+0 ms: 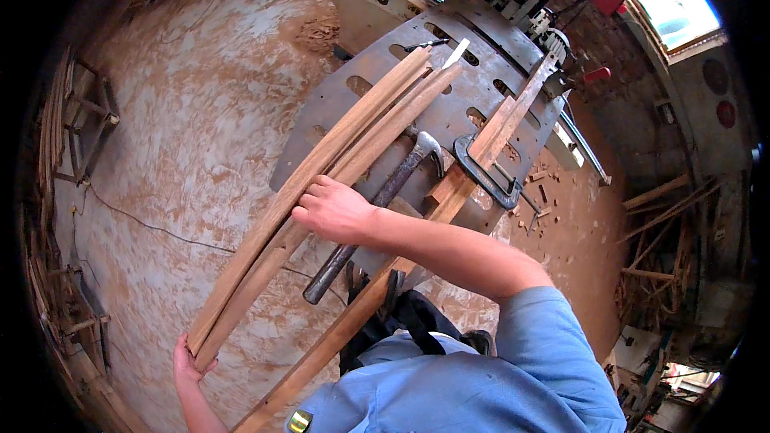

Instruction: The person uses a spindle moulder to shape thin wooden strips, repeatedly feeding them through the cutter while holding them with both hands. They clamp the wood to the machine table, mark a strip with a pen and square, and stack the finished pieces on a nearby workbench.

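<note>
My left hand [192, 357] grips the lower end of a bundle of long, narrow wooden strips [361, 116] lying diagonally over the slotted steel machine table [305, 152]. My right hand [329, 208] is wrapped over the same strips near their middle, at the table's left part. Just right of the strips lies a hammer [389, 192] with a long dark handle, its head toward the back. Further right, a black C-clamp [505, 192] sits around a long wooden board [361, 317] and a shorter block on it, which run from the machine down past my body.
Machinery [545, 24] and a window [666, 0] are at the back right. Stacked timber [60, 112] stands along the left, and a cable [160, 228] crosses the dusty floor [184, 80]. Wood offcuts [545, 192] lie on the floor right of the table, with more timber [658, 240] beyond.
</note>
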The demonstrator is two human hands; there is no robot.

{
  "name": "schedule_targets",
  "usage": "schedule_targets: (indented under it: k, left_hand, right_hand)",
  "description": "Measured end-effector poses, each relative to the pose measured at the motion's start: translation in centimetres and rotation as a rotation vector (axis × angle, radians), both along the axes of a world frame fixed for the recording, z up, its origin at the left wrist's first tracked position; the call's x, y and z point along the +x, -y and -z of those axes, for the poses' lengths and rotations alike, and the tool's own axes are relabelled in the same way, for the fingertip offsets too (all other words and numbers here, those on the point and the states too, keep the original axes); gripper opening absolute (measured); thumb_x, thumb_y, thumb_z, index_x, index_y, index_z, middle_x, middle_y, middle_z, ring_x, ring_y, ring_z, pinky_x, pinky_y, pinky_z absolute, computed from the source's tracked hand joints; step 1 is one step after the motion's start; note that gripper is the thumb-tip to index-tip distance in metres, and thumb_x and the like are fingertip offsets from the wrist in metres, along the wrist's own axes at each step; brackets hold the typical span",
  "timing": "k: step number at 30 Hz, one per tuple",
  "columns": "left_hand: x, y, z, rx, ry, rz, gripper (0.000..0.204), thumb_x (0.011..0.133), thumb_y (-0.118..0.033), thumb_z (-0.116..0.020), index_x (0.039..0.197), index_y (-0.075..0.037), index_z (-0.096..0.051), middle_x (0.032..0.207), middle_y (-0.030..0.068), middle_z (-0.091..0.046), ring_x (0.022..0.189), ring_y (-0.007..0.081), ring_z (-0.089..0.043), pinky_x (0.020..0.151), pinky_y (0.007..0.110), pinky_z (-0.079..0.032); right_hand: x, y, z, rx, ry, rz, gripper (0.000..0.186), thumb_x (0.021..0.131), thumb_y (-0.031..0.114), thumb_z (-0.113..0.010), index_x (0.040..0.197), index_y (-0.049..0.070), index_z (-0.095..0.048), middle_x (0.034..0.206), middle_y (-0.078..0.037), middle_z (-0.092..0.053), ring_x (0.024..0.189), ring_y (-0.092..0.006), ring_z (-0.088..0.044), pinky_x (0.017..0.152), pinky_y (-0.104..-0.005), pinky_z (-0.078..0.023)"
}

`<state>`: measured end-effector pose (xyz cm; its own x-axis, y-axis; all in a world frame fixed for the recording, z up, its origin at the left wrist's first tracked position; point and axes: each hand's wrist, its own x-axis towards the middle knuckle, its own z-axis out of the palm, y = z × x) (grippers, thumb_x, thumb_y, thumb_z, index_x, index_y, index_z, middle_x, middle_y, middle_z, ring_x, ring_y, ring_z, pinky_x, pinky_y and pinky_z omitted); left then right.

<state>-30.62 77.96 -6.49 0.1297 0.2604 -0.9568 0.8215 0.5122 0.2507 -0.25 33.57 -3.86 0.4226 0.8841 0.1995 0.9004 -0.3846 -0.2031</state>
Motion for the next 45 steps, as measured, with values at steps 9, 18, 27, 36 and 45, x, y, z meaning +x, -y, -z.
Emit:
schedule_targets:
  k: [9, 18, 27, 36, 45]
  left_hand:
    - [-6.7, -2.7, 5.2, 0.296, 0.672, 0.340, 0.049, 0.091, -0.053, -0.048, 0.120, -0.014, -0.057, 0.115, 0.0093, -0.061, 0.094, 0.0289, -0.062, 0.070, 0.043, -0.055]
    - [-2.1, -1.8, 2.8, -0.280, 0.275, -0.034, 0.048, 0.094, -0.051, -0.047, 0.125, -0.014, -0.053, 0.122, 0.0074, -0.058, 0.104, 0.0276, -0.054, 0.081, 0.045, -0.049]
    - [-5.1, -5.3, 7.6, -0.259, 0.246, -0.497, 0.058, 0.091, -0.054, -0.049, 0.131, -0.011, -0.047, 0.129, 0.0125, -0.053, 0.111, 0.0317, -0.051, 0.086, 0.051, -0.046]
    - [-4.1, -4.4, 2.4, 0.645, 0.351, -0.050, 0.073, 0.089, -0.056, -0.057, 0.139, -0.006, -0.040, 0.121, 0.0106, -0.054, 0.106, 0.0258, -0.054, 0.090, 0.037, -0.045]
    - [12.0, 30.7, -21.8, 1.408, 1.066, 0.827, 0.057, 0.088, -0.015, -0.062, 0.140, -0.001, -0.041, 0.138, 0.0147, -0.049, 0.126, 0.0276, -0.048, 0.106, 0.039, -0.037]
  right_hand:
    - [0.2, 3.6, -6.0, 0.045, -0.034, -0.024, 0.013, 0.077, 0.016, -0.059, 0.087, 0.010, -0.055, 0.085, -0.008, -0.057, 0.089, -0.0252, -0.058, 0.078, -0.0379, -0.045]
    - [-1.4, 2.0, -10.5, 0.196, 0.084, 0.019, 0.017, 0.076, 0.018, -0.057, 0.092, 0.014, -0.061, 0.081, -0.006, -0.053, 0.080, -0.0238, -0.056, 0.071, -0.0362, -0.044]
    - [-3.5, 1.9, -11.5, 0.291, 0.206, 0.088, 0.013, 0.077, 0.021, -0.056, 0.083, 0.010, -0.061, 0.078, -0.003, -0.050, 0.080, -0.0196, -0.052, 0.071, -0.0335, -0.040]
    - [2.0, 2.4, -22.6, 0.876, 0.273, 0.261, 0.016, 0.072, 0.017, -0.065, 0.079, 0.006, -0.057, 0.081, -0.015, -0.053, 0.082, -0.0331, -0.053, 0.070, -0.0424, -0.042]
    - [1.8, 8.8, -29.8, 1.491, -0.672, -0.005, 0.019, 0.088, 0.020, -0.063, 0.093, 0.003, -0.058, 0.091, -0.006, -0.059, 0.078, -0.0166, -0.053, 0.068, -0.0312, -0.046]
